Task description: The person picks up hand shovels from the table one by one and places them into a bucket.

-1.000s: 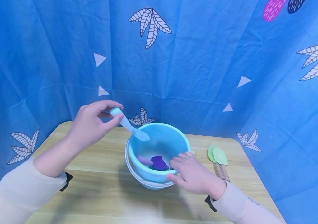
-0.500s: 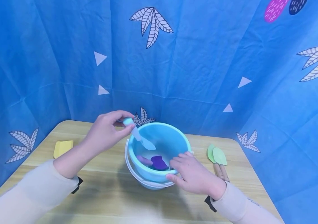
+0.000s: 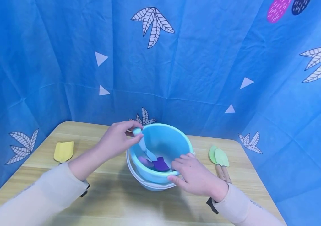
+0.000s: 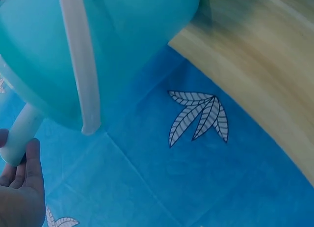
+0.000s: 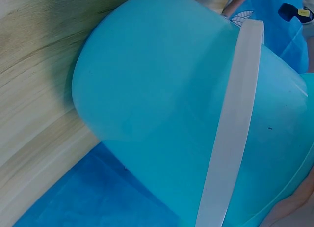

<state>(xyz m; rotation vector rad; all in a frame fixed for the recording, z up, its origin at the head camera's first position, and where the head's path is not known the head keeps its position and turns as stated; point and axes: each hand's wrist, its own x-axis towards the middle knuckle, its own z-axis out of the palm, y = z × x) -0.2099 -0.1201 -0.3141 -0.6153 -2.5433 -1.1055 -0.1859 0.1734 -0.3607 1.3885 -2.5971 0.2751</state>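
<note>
A turquoise bucket (image 3: 174, 141) stands on the wooden table in the head view, its white handle (image 3: 133, 172) hanging down on the near left side. My left hand (image 3: 121, 138) pinches the top end of a light blue toy shovel (image 3: 143, 146) over the bucket's left rim. The shovel's blade points down inside, overlapping a purple toy shovel (image 3: 160, 164) with a lilac handle (image 3: 146, 161) at the bottom. My right hand (image 3: 194, 175) grips the near right rim, thumb outside and fingers over the edge. In the left wrist view, fingers and thumb hold the shovel's handle end (image 4: 22, 133).
Two green leaf-shaped trowels (image 3: 222, 158) with wooden handles lie right of the bucket. A yellow scoop (image 3: 64, 151) lies at the left, partly behind the left forearm. Blue patterned cloth (image 3: 205, 62) hangs behind the table and along its sides.
My left hand has moved right and down, lowering the light blue shovel into the bucket. The yellow scoop has come into sight behind the forearm. My right hand stays on the rim.
</note>
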